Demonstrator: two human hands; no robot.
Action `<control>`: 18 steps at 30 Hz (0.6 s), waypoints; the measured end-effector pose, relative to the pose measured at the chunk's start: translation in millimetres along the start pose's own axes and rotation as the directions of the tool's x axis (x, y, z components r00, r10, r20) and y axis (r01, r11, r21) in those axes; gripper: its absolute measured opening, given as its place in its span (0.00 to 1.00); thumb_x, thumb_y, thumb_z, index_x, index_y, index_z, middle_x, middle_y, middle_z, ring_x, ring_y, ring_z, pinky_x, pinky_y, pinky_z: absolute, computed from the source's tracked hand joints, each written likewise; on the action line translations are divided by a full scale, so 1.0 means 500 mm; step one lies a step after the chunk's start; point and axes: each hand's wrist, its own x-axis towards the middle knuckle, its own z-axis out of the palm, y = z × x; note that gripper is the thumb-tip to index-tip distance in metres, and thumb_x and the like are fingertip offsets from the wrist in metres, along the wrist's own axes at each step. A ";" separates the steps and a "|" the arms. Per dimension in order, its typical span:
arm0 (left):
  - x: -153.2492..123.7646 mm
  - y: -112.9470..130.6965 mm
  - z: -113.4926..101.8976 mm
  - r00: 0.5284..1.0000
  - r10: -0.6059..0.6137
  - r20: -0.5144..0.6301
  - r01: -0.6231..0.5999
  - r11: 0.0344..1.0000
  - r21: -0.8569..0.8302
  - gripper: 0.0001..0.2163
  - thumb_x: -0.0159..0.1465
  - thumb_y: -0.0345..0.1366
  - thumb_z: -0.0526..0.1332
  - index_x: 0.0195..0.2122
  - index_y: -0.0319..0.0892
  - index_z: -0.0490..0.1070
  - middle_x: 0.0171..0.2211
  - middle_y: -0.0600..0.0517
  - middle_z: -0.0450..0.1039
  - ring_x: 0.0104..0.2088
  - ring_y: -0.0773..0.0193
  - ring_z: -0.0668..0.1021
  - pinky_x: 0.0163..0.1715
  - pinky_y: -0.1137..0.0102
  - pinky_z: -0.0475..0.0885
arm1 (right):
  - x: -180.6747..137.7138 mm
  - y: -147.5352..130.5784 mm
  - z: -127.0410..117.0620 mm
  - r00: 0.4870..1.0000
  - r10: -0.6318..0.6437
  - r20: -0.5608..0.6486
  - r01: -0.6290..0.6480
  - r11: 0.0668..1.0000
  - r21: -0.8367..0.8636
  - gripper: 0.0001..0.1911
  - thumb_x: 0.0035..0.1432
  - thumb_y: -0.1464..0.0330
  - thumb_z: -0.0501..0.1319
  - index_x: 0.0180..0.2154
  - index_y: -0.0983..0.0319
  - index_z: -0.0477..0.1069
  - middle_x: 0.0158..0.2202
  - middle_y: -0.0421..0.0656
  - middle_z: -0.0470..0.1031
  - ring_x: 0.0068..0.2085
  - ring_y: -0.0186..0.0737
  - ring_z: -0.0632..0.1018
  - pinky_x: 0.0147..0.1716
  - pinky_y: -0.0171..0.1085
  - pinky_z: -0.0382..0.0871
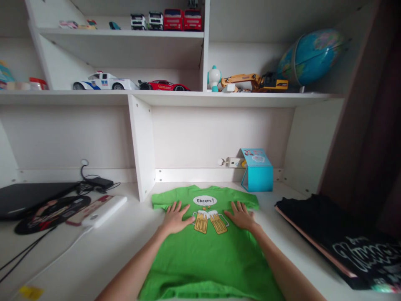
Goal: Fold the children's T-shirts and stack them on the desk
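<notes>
On the white desk (103,251) lies a soft, light green cotton T-shirt (206,259); left hand (175,217) and right hand (242,216) rest flat, fingers spread, gripping nothing. Best held at the sleeve edges.

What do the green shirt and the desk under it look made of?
Green T-shirt: soft knit fabric, likely cotton, matte, creasing at the hem, with a flat printed beer-mug graphic. Desk: smooth white laminate board by its look, faintly glossy. Both hands, left hand and right hand, press flat on the shirt.

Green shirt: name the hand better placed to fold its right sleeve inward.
Probably the right hand: it lies flat on the green shirt just inside the right sleeve, while the left hand rests beyond the printed mugs.
</notes>
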 end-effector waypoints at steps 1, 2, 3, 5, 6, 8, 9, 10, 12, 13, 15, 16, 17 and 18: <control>0.005 -0.005 0.006 1.000 -0.018 -0.009 0.018 1.000 0.009 0.37 0.54 0.66 0.38 0.62 0.54 0.43 0.63 0.50 0.33 0.61 0.46 0.38 0.57 0.48 0.41 | 0.008 0.004 0.012 1.000 0.011 -0.012 -0.011 1.000 -0.002 0.38 0.56 0.47 0.39 0.61 0.63 0.43 0.63 0.52 0.41 0.62 0.53 0.45 0.52 0.63 0.44; 0.010 -0.010 0.010 0.999 -0.037 -0.026 0.037 0.999 0.020 0.37 0.54 0.66 0.38 0.62 0.54 0.42 0.63 0.51 0.32 0.61 0.46 0.38 0.57 0.48 0.41 | 0.015 0.009 0.021 1.000 0.012 -0.024 -0.012 1.000 -0.005 0.37 0.56 0.47 0.38 0.61 0.61 0.42 0.64 0.49 0.39 0.62 0.51 0.44 0.52 0.63 0.42; 0.015 -0.013 0.013 0.998 -0.053 -0.041 0.054 0.998 0.030 0.38 0.53 0.66 0.37 0.62 0.54 0.42 0.63 0.51 0.32 0.61 0.45 0.38 0.57 0.48 0.41 | 0.021 0.014 0.028 0.999 0.009 -0.034 -0.009 1.000 -0.008 0.37 0.56 0.47 0.38 0.62 0.59 0.41 0.64 0.47 0.39 0.63 0.49 0.43 0.53 0.62 0.41; 0.021 -0.015 0.017 0.996 -0.070 -0.059 0.072 0.996 0.047 0.38 0.53 0.67 0.37 0.62 0.54 0.42 0.63 0.52 0.33 0.61 0.45 0.38 0.57 0.48 0.42 | 0.030 0.024 0.035 0.999 -0.002 -0.041 0.001 1.000 -0.014 0.37 0.56 0.46 0.38 0.61 0.58 0.42 0.64 0.45 0.40 0.63 0.47 0.43 0.54 0.61 0.41; 0.022 -0.015 0.018 0.996 -0.067 -0.062 0.071 0.996 0.054 0.38 0.53 0.66 0.36 0.62 0.54 0.41 0.63 0.52 0.33 0.61 0.45 0.38 0.57 0.48 0.42 | 0.034 0.028 0.036 0.999 -0.005 -0.043 0.004 1.000 -0.018 0.37 0.56 0.46 0.38 0.61 0.58 0.42 0.64 0.45 0.40 0.63 0.47 0.43 0.54 0.61 0.40; 0.023 -0.014 0.019 0.997 -0.055 -0.059 0.059 0.996 0.064 0.37 0.54 0.66 0.36 0.62 0.54 0.41 0.63 0.53 0.33 0.61 0.46 0.38 0.57 0.49 0.42 | 0.041 0.032 0.038 0.999 -0.008 -0.045 0.007 1.000 -0.026 0.38 0.55 0.45 0.38 0.61 0.59 0.42 0.64 0.45 0.40 0.63 0.48 0.43 0.54 0.61 0.41; 0.023 -0.013 0.019 0.997 -0.051 -0.056 0.055 0.996 0.067 0.37 0.54 0.66 0.36 0.62 0.54 0.41 0.63 0.54 0.33 0.61 0.46 0.38 0.57 0.49 0.42 | 0.043 0.033 0.039 0.999 -0.009 -0.046 0.008 1.000 -0.030 0.38 0.55 0.45 0.38 0.62 0.59 0.42 0.64 0.45 0.39 0.63 0.49 0.43 0.54 0.61 0.41; 0.022 -0.013 0.019 0.997 -0.049 -0.055 0.053 0.996 0.067 0.37 0.55 0.65 0.36 0.62 0.54 0.41 0.63 0.54 0.33 0.61 0.47 0.38 0.57 0.49 0.42 | 0.045 0.033 0.040 0.999 -0.010 -0.045 0.008 0.999 -0.033 0.38 0.55 0.45 0.37 0.62 0.59 0.42 0.64 0.45 0.39 0.63 0.49 0.43 0.54 0.61 0.41; 0.021 -0.013 0.019 0.997 -0.049 -0.053 0.052 0.997 0.062 0.36 0.55 0.65 0.37 0.62 0.55 0.41 0.63 0.53 0.33 0.61 0.47 0.38 0.57 0.49 0.41 | 0.047 0.033 0.043 0.999 -0.011 -0.043 0.009 0.999 -0.038 0.38 0.55 0.45 0.37 0.62 0.58 0.41 0.64 0.45 0.39 0.63 0.49 0.43 0.53 0.61 0.41; 0.021 -0.014 0.020 0.997 -0.049 -0.054 0.053 0.997 0.058 0.36 0.55 0.65 0.37 0.62 0.55 0.41 0.63 0.53 0.33 0.61 0.47 0.38 0.57 0.49 0.41 | 0.048 0.033 0.044 0.999 -0.012 -0.043 0.011 0.999 -0.039 0.38 0.55 0.45 0.37 0.62 0.58 0.41 0.64 0.45 0.39 0.63 0.49 0.43 0.53 0.61 0.41; 0.023 -0.015 0.021 0.997 -0.050 -0.055 0.053 0.997 0.053 0.36 0.54 0.65 0.37 0.62 0.55 0.41 0.63 0.53 0.33 0.61 0.47 0.37 0.58 0.49 0.40 | 0.047 0.033 0.045 0.999 -0.017 -0.044 0.015 0.999 -0.038 0.38 0.56 0.45 0.37 0.62 0.58 0.41 0.64 0.45 0.39 0.63 0.49 0.42 0.53 0.61 0.42; 0.024 -0.016 0.022 0.997 -0.050 -0.055 0.053 0.997 0.053 0.37 0.54 0.65 0.37 0.62 0.55 0.41 0.63 0.53 0.33 0.61 0.47 0.37 0.58 0.50 0.40 | 0.046 0.033 0.045 0.999 -0.018 -0.045 0.017 0.999 -0.036 0.38 0.56 0.45 0.37 0.62 0.59 0.42 0.64 0.45 0.39 0.63 0.49 0.43 0.53 0.62 0.42; 0.024 -0.017 0.023 0.997 -0.051 -0.055 0.054 0.997 0.054 0.37 0.54 0.66 0.37 0.62 0.55 0.41 0.63 0.53 0.32 0.61 0.47 0.37 0.58 0.50 0.40 | 0.044 0.033 0.044 0.999 -0.020 -0.046 0.018 0.999 -0.034 0.38 0.56 0.45 0.37 0.61 0.59 0.42 0.64 0.46 0.39 0.63 0.49 0.43 0.53 0.62 0.43; 0.025 -0.017 0.024 0.997 -0.052 -0.054 0.055 0.997 0.056 0.37 0.54 0.66 0.37 0.62 0.55 0.41 0.63 0.54 0.32 0.61 0.47 0.37 0.58 0.50 0.40 | 0.042 0.034 0.043 0.999 -0.021 -0.048 0.019 0.999 -0.032 0.38 0.56 0.46 0.37 0.61 0.59 0.42 0.64 0.46 0.40 0.63 0.48 0.43 0.53 0.62 0.43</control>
